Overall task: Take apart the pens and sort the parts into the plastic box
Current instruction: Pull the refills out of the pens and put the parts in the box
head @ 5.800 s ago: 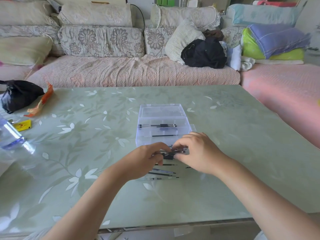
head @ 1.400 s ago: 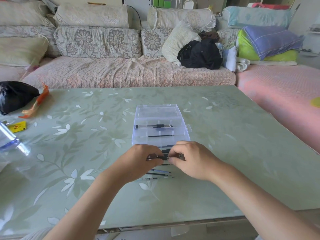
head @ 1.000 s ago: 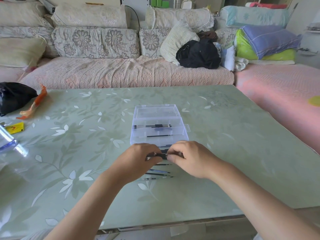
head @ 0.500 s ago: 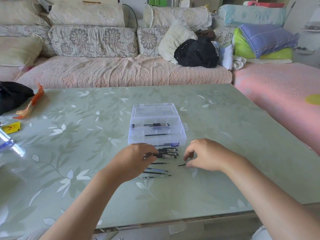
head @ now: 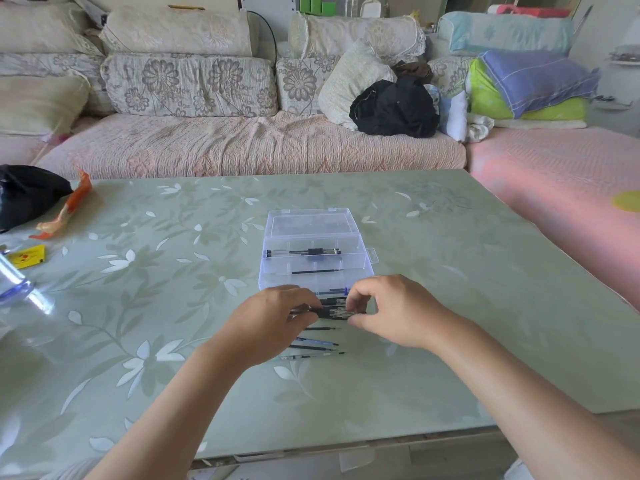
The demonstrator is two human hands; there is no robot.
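1. Pen [head: 330, 312]: a black-and-clear barrel is held at the lower centre of the frame, just below the plastic box [head: 273, 278]. Its long axis runs left to right across the picture.
2. Left hand [head: 273, 320]: the fingers are curled round the pen's left end, which is largely hidden by them.
3. Right hand [head: 391, 308]: the right end is pinched between thumb and fingertips. One hand is placed at each end, neither nearer than the other.
4. Separation is judged to be the step in hand, and the pull or twist is best made along the long axis, with the hands drawn apart sideways.
5. Loose refills [head: 317, 348] are laid on the table [head: 450, 341] below the hands, roughly parallel to the pen. Further pens [head: 334, 300] are seen between the hands and the box.
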